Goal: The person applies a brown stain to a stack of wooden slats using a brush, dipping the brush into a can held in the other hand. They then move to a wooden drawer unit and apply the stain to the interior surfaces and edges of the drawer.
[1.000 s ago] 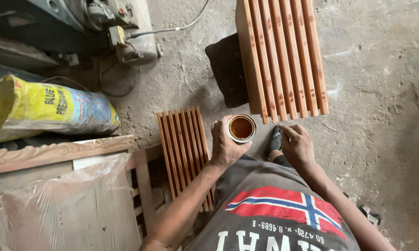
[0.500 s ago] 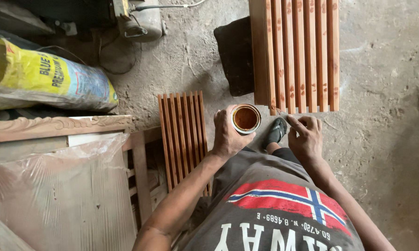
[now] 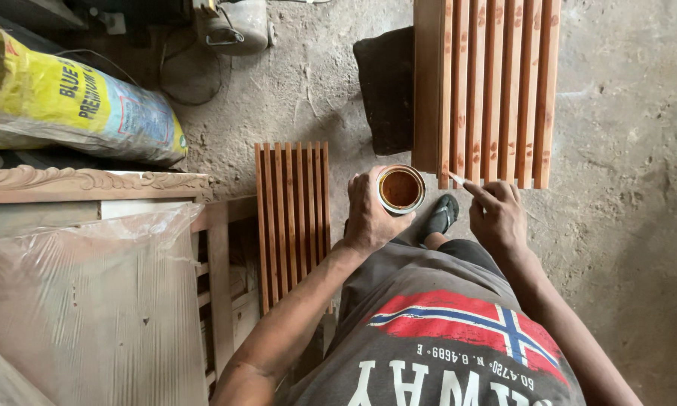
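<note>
The left hand was closed around an open tin of brown finish, held above the concrete floor. The right hand pinched a small brush at the near edge of the large slatted panel. That panel showed darker blotches, so coating appeared partial. A smaller slatted panel lay alongside. The floor was dusty; a yellow sack and carved frame stood nearby.

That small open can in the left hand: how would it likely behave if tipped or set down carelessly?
The can has no lid and holds brown liquid near the rim, so a tilt would probably spill it. The left hand wraps it easily, which suggests it is light. Being round, it might roll on the rough floor if dropped.
</note>
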